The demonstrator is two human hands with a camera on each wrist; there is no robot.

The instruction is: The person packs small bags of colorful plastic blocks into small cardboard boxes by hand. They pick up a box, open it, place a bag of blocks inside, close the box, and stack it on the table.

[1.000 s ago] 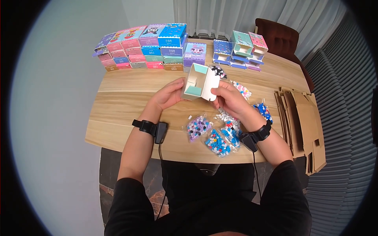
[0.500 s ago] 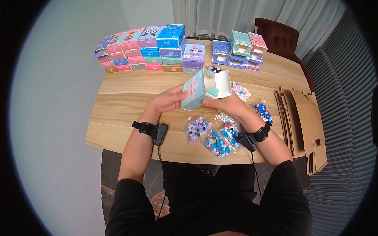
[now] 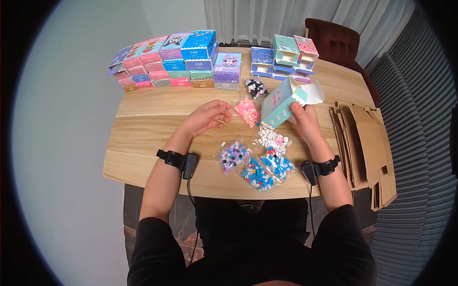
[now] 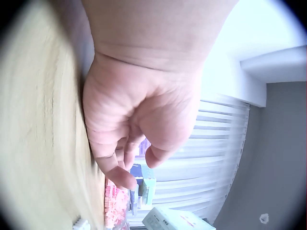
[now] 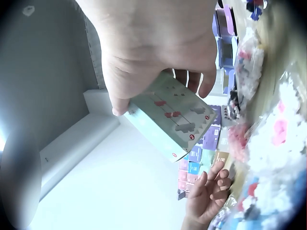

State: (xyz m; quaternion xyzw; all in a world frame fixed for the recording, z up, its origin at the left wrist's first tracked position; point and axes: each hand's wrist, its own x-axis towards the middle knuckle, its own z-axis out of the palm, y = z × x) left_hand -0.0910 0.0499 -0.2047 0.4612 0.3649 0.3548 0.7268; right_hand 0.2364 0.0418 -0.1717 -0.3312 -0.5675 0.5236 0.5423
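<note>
My right hand point(image 3: 307, 123) grips a small mint-green cardboard box point(image 3: 277, 108), thumb on one side and fingers on the other. The box is tilted, and its white-lined end flap point(image 3: 313, 92) stands open at the upper right. In the right wrist view, the printed side of the box point(image 5: 175, 112) shows below the palm. My left hand point(image 3: 209, 118) is empty, its fingers loosely bent, low over the wooden table point(image 3: 143, 119). Just beyond its fingertips lies a clear bag of pink bricks point(image 3: 247, 112). Below the box is a bag of white bricks point(image 3: 273, 139).
Nearer me lie bags of purple point(image 3: 234, 156) and blue bricks point(image 3: 257, 174); a bag of black and white bricks point(image 3: 256, 88) lies farther back. Stacked colourful boxes point(image 3: 167, 64) line the back left, with opened boxes point(image 3: 286, 57) at the back right. Flattened cardboard point(image 3: 367, 148) leans at the right.
The box has turned and moved right in my right hand. My left hand has let go of it and stays at the left. The bag of pink bricks now shows between the hands.
</note>
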